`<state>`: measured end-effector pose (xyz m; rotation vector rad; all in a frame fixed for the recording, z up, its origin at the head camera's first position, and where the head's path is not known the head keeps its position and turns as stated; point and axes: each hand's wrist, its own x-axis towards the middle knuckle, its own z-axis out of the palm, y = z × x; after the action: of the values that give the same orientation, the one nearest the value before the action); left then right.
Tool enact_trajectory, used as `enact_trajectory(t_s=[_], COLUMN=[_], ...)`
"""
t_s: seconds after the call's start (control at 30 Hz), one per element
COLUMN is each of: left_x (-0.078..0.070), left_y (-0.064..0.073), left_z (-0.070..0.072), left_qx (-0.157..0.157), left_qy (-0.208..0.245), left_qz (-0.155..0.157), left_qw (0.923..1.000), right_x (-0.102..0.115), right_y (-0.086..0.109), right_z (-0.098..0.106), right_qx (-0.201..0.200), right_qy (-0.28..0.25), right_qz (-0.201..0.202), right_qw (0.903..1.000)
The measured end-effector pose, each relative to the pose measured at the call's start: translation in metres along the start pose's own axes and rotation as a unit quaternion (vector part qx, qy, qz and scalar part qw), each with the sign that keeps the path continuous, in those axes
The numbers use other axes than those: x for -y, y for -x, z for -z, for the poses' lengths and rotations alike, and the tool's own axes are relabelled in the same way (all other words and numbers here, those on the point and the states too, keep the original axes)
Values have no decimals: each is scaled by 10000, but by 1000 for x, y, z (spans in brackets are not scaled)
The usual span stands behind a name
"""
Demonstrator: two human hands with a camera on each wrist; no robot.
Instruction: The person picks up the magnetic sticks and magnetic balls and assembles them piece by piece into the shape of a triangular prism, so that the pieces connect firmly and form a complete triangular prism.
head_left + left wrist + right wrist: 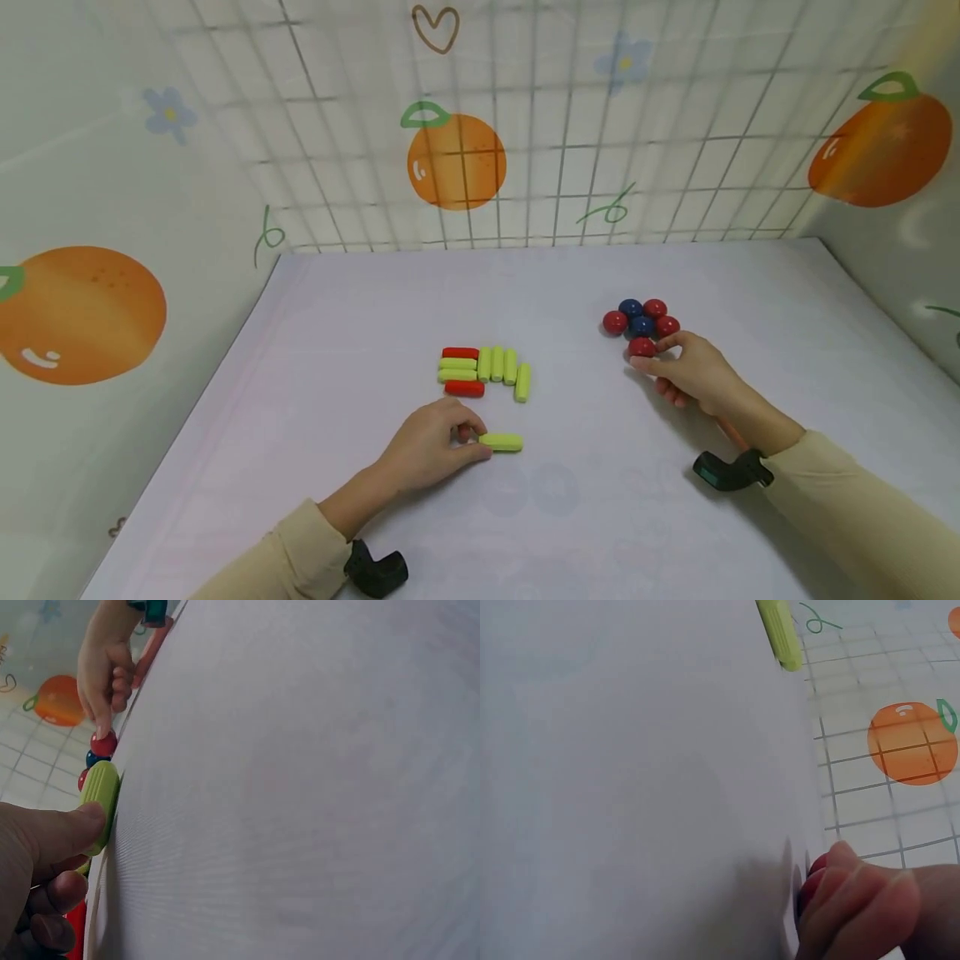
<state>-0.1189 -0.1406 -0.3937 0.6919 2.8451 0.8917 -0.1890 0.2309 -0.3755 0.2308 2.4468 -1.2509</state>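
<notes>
Left hand (435, 443): clamped on one end of green stick (504, 442), near side of stick group (497, 364), apparently to keep far end unobstructed | Right hand (693, 371): pinched red ball (642, 347), near edge of ball cluster (641, 326), likely to prevent rolling on bench (600, 525).

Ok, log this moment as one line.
left hand: pinches lime stick | right hand: pinches red ball | beyond left hand: red-and-lime stick group | beyond right hand: red-and-blue ball cluster
</notes>
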Motion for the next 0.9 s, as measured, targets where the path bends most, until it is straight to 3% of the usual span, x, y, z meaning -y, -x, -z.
enact_trajectory(t_s=[0.4,0.9], left_x=[-3,-8], left_y=[2,4], left_z=[-1,-3], left_qx=[-77,-209], left_qy=[-93,-152], left_qz=[26,121], left_qw=[9999,9996], right_x=[8,33], right_y=[-2,45], right_z=[-11,-64], right_qx=[102,530], right_qy=[230,597], right_qz=[119,707], right_qw=[9996,9943])
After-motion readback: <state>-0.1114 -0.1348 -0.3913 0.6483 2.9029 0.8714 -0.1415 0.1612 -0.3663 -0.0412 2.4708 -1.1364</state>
